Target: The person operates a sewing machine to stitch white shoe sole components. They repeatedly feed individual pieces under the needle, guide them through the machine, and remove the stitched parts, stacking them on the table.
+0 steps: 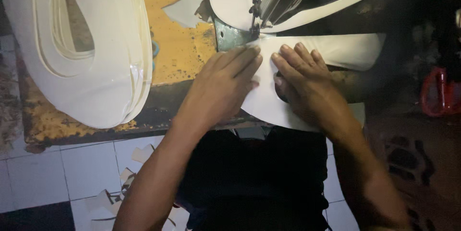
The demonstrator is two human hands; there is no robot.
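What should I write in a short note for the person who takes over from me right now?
Left hand: flat, fingers pressing the white sheet piece beside the machine's metal foot.
Right hand: flat on the same piece, holding nothing.
The piece lies under the foot. A stack of white cut pieces sits at the left on the worn yellow table; scraps on the tiled floor.
Done and left: cannot tell.
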